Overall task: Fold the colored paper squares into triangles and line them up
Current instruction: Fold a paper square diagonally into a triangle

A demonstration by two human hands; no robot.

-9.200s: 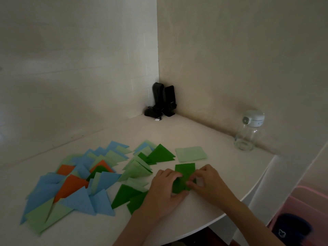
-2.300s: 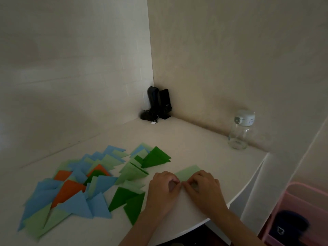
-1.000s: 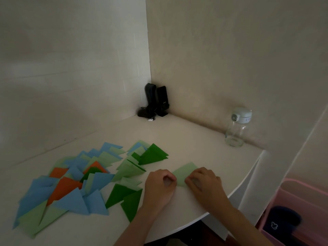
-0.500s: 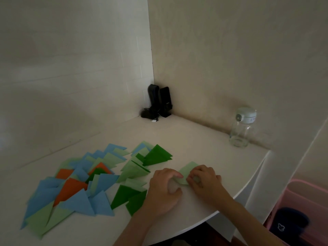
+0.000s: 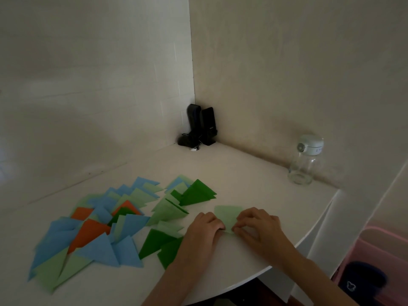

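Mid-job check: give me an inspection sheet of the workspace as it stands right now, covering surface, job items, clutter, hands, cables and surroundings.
Surface: white corner table, rounded front edge.
Job's things: light green paper under both hands, mid-fold; folded triangles in blue, orange, light and dark green spread at left, overlapping, not in a neat line.
Clutter: clear bottle with white lid by the right wall; black speakers in the corner.
Hands: left hand and right hand, fingers curled on the paper.
Cables: dark cord bundle beside the speakers.
Surroundings: pale walls; pink bin at lower right.
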